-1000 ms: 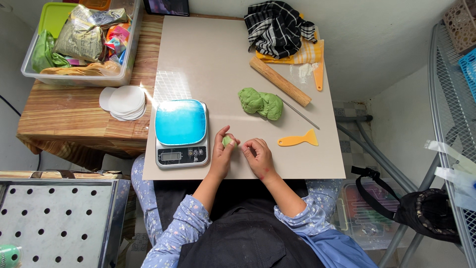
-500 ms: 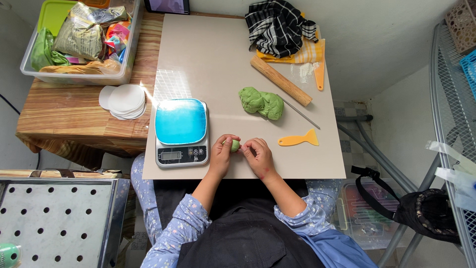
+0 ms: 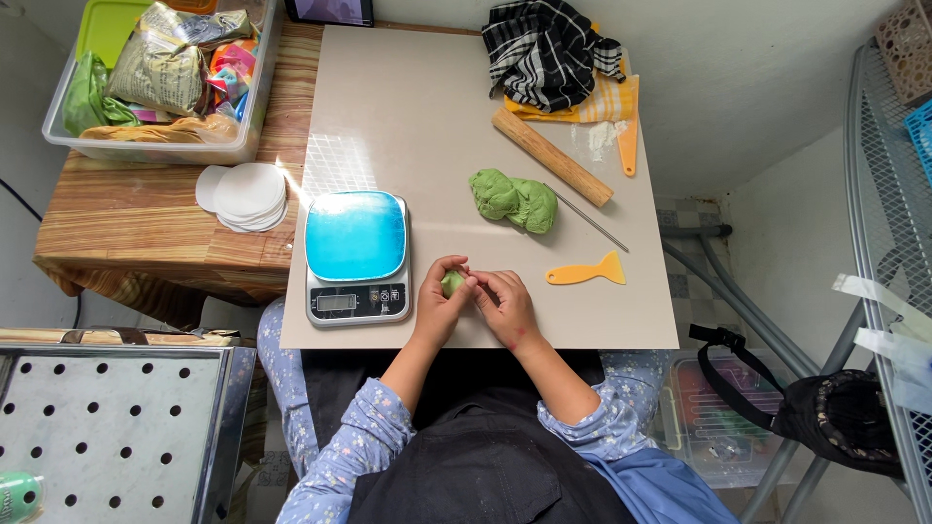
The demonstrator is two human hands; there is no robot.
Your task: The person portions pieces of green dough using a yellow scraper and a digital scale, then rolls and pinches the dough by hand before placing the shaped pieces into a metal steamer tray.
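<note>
Green dough piece [image 3: 452,282], mostly hidden, in the closed grip of left hand [image 3: 442,309] and right hand [image 3: 504,307].

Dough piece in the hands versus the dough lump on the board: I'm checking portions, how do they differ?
The dough piece is small, pinched between the left hand and right hand; the dough lump is much bigger and lies untouched. The piece looks compact; the lump is folded and uneven. Both are green.

The scale [image 3: 356,254] sits on the board [image 3: 427,116], left of the dough lump [image 3: 515,199]. Behind the lump lies the rolling pin [image 3: 550,156]; the scraper [image 3: 585,273] lies right of the hands.
</note>
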